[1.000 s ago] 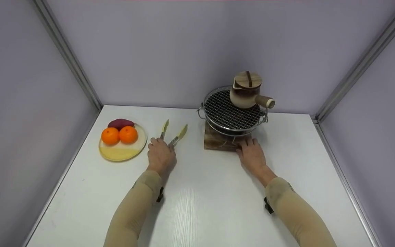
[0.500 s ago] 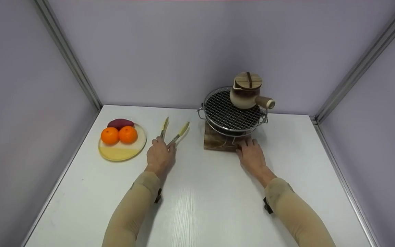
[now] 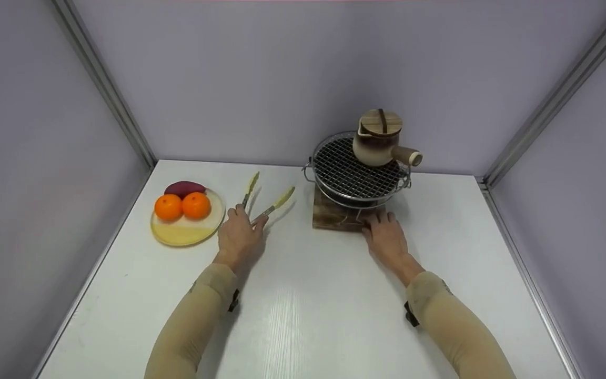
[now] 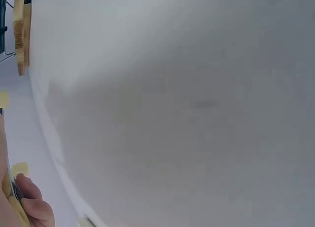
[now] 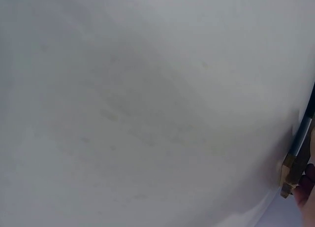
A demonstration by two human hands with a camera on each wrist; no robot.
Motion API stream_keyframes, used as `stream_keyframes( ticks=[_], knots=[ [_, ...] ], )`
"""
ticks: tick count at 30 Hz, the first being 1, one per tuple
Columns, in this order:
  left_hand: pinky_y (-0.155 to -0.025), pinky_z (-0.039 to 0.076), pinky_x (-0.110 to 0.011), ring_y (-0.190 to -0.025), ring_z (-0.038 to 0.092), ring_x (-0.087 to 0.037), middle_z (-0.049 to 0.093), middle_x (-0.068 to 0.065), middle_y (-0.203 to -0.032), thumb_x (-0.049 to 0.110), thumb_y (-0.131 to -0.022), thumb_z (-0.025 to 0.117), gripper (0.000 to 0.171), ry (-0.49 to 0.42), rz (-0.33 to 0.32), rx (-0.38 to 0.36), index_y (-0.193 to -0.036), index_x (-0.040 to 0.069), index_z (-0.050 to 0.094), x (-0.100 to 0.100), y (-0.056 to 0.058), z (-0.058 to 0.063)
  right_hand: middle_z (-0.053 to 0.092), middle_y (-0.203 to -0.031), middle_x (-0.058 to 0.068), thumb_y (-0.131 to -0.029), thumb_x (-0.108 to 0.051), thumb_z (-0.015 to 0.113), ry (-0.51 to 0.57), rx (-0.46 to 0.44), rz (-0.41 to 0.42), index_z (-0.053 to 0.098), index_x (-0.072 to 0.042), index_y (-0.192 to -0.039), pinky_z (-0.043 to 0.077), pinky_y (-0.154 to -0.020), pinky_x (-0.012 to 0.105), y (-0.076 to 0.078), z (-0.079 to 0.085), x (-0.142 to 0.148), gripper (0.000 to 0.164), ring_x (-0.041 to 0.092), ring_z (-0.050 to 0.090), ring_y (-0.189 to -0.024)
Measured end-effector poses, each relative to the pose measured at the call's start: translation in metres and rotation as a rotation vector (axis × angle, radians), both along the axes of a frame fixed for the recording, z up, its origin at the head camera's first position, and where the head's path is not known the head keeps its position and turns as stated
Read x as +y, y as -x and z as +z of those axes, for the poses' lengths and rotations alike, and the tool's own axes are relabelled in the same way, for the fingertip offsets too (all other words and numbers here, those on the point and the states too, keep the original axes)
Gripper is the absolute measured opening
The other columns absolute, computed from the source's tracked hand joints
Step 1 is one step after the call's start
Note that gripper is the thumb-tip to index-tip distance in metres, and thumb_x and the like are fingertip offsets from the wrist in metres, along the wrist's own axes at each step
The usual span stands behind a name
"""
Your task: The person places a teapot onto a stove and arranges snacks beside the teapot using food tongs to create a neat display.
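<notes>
My left hand (image 3: 237, 237) grips a pair of metal tongs (image 3: 267, 211) with yellow tips, their arms spread and pointing away from me. A yellow handle part of the tongs (image 4: 19, 210) shows among the fingers in the left wrist view. To that hand's left lies a yellow and cream plate (image 3: 184, 239) bearing two oranges (image 3: 197, 206) and a purple sweet potato (image 3: 184, 189). My right hand (image 3: 389, 242) holds the front right corner of a wooden base (image 3: 334, 218). On this base stands a round tabletop grill (image 3: 347, 176) with a wire mesh top.
A brown and cream side-handled teapot (image 3: 372, 151) with a wooden lid stands at the back right of the grill mesh. Its handle (image 3: 407, 156) juts out past the rim. Grey panels (image 3: 240, 84) enclose the white table (image 3: 303, 305) at the back and sides.
My left hand has shifted left and slightly forward with the tongs, whose arms have spread wider. The right hand, the grill and the plate look the same.
</notes>
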State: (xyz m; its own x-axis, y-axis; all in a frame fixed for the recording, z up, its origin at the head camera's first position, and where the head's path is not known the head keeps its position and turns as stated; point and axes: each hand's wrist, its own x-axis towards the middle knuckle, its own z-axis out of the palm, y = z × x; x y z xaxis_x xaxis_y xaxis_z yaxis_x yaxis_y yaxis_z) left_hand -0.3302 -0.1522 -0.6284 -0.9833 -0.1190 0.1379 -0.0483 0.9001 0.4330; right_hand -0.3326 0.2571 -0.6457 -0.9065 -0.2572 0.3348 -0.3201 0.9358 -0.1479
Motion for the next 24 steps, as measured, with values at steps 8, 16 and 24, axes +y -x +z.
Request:
stream_keyframes(
  ticks=[8,16,24],
  knots=[
    [-0.087,0.058,-0.055,-0.109,0.062,-0.045,0.06,-0.028,-0.12,0.062,-0.109,0.062,0.078,0.104,0.012,0.058,-0.139,-0.011,0.054,-0.007,0.0,0.005,0.064,-0.138,0.027,-0.111,-0.023,0.071,-0.009,-0.028,-0.013,0.065,0.0,-0.136,0.054,-0.105,0.059,-0.001,0.001,0.0,0.035,0.047,0.06,-0.119],
    [-0.084,0.058,-0.054,-0.113,0.057,-0.045,0.057,-0.028,-0.123,0.06,-0.108,0.063,0.079,0.127,0.021,0.07,-0.141,-0.01,0.052,-0.016,-0.006,0.008,0.063,-0.139,0.028,-0.111,-0.023,0.071,0.008,-0.043,-0.014,0.064,0.0,-0.135,0.053,-0.105,0.06,-0.001,0.003,-0.001,0.034,0.048,0.059,-0.12],
    [-0.084,0.056,-0.055,-0.113,0.055,-0.047,0.054,-0.029,-0.124,0.059,-0.108,0.064,0.079,0.107,0.031,0.078,-0.142,-0.012,0.052,-0.03,-0.012,0.011,0.063,-0.14,0.028,-0.112,-0.023,0.069,0.006,-0.051,-0.021,0.064,0.0,-0.137,0.053,-0.107,0.059,-0.002,0.005,-0.002,0.035,0.048,0.059,-0.121]
  ],
)
